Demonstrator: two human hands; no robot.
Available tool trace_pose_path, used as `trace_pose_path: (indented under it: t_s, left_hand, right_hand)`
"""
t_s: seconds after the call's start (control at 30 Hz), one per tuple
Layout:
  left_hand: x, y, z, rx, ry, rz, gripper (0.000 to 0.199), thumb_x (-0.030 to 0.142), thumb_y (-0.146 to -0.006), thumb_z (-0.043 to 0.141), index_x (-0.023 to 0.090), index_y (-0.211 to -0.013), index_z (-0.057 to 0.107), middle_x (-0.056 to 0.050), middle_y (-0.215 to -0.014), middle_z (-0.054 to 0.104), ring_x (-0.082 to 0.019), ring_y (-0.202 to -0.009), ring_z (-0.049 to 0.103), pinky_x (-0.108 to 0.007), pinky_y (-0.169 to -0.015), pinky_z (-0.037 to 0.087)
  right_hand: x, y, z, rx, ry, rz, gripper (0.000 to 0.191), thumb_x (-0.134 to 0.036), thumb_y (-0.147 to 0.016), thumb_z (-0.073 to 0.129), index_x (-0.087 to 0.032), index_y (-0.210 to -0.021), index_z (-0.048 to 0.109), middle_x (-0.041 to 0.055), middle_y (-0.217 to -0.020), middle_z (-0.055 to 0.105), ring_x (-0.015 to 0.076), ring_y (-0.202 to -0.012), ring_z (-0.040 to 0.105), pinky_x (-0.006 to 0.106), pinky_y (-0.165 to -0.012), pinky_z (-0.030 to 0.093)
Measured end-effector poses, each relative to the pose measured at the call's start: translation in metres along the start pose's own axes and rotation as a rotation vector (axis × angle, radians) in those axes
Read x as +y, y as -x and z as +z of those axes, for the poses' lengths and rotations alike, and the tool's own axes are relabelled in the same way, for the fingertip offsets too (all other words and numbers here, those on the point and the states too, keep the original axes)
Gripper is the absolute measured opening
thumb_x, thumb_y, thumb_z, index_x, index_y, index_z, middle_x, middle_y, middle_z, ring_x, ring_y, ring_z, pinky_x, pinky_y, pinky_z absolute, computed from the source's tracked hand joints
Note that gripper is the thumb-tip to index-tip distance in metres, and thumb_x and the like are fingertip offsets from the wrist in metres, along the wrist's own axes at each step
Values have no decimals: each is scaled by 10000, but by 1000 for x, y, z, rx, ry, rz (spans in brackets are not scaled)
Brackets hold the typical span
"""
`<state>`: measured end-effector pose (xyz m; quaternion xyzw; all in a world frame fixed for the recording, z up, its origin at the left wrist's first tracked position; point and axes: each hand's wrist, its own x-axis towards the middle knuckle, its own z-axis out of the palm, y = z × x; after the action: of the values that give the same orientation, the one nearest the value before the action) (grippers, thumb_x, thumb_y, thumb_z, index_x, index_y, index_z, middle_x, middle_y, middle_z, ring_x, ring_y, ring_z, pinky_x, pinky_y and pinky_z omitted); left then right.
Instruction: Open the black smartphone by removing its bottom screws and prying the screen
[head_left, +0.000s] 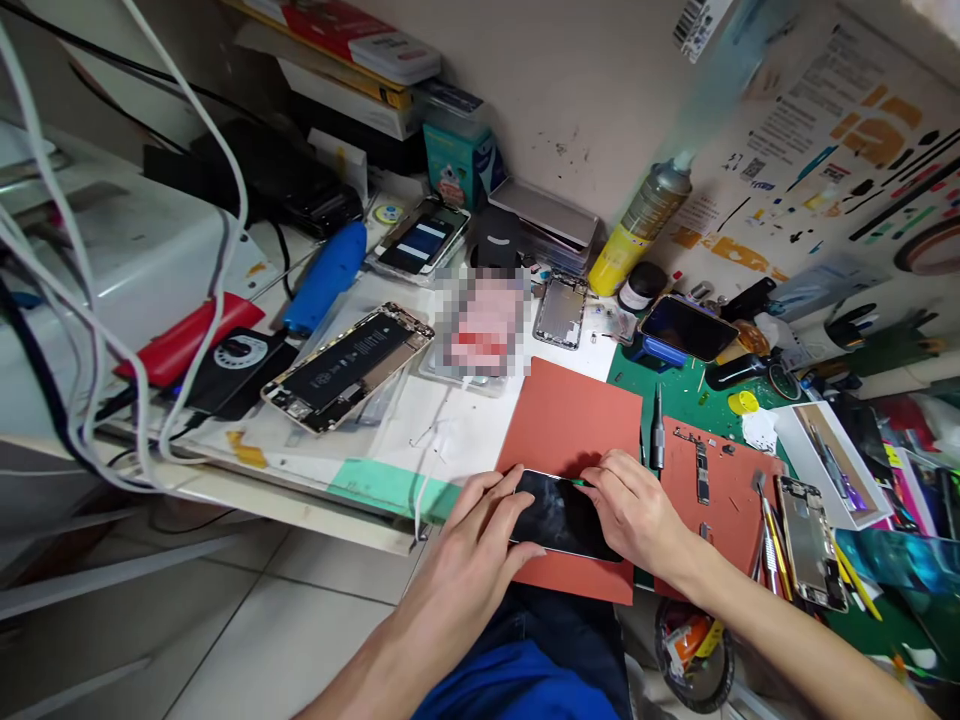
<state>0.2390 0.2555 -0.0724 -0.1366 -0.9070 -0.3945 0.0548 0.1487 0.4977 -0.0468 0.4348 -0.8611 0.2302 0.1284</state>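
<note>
A phone with a dark, smudged screen (562,518) lies on a reddish-brown mat (577,410) at the front of the bench. My left hand (480,540) grips the phone's left end, fingers on its upper edge and thumb by the lower one. At the upper right edge of the phone, my right hand (634,505) pinches a small green tool (578,482), mostly hidden by the fingers; its tip meets the phone's edge. Just beyond the right hand, a dark pen-shaped tool (658,435) lies between the two mats.
An opened phone (349,365) lies at left, near a blue tool (326,278) and white cables (225,250). Right, a second mat (720,510) holds small parts, beside tweezers and a phone shell (811,540). A yellow bottle (637,225) stands behind.
</note>
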Motion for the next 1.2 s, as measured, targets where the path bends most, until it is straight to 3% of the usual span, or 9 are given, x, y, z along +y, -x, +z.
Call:
trace_pose_path:
  t_s: [0.23, 0.4, 0.5, 0.67, 0.8, 1.2]
  left_hand:
    - [-1, 0, 0, -10, 14, 18, 302, 123, -984, 717, 246, -1208, 558, -129, -1555, 604, -303, -1412, 565, -489, -1105, 612]
    - [1, 1, -2, 15, 2, 26, 367, 122, -951, 765, 229, -1218, 537, -152, -1441, 663, -307, -1378, 602, -456, -1080, 629]
    - [3, 0, -4, 24, 11, 1, 430, 136, -933, 794, 230, -1244, 513, -167, -1476, 640, -309, -1393, 601, -438, -1060, 638]
    - [2, -11, -6, -38, 38, -25, 772, 187, -809, 934, 255, -1412, 457, -163, -1437, 626, -338, -1373, 617, -484, -1074, 623]
    - [-1, -18, -3, -14, 41, -57, 946, 134, -701, 995, 273, -1445, 429, -123, -1348, 651, -337, -1294, 668, -478, -1050, 627]
    - [-1, -18, -4, -31, 123, -216, 836, 145, -742, 958, 347, -1425, 520, -55, -1367, 652, -298, -1282, 696, -461, -1043, 632]
  right_hand:
    - [-5, -18, 20, 1, -49, -42, 192, -21, -1038, 521, -160, -1137, 610, 80, -861, 620, 220, -791, 552, 352, -714, 570]
    - [-10, -36, 26, -38, -61, -60, 178, -35, -1038, 513, -149, -1116, 625, 91, -867, 646, 228, -802, 563, 359, -727, 571]
    - [-11, -40, 20, -69, -54, -45, 127, -76, -1054, 543, -148, -1104, 634, 87, -862, 671, 222, -762, 562, 368, -695, 543]
    - [-11, -41, 15, -99, -52, -69, 205, -121, -1065, 553, -115, -1256, 629, 122, -977, 735, 242, -830, 618, 403, -760, 555]
    - [-11, -43, 18, -91, 13, -128, 278, -47, -1046, 467, -103, -1240, 657, 108, -891, 707, 235, -776, 590, 389, -739, 555]
    - [3, -20, 6, -137, 3, -106, 380, 43, -980, 458, -109, -1281, 633, 109, -907, 698, 242, -803, 568, 395, -755, 552]
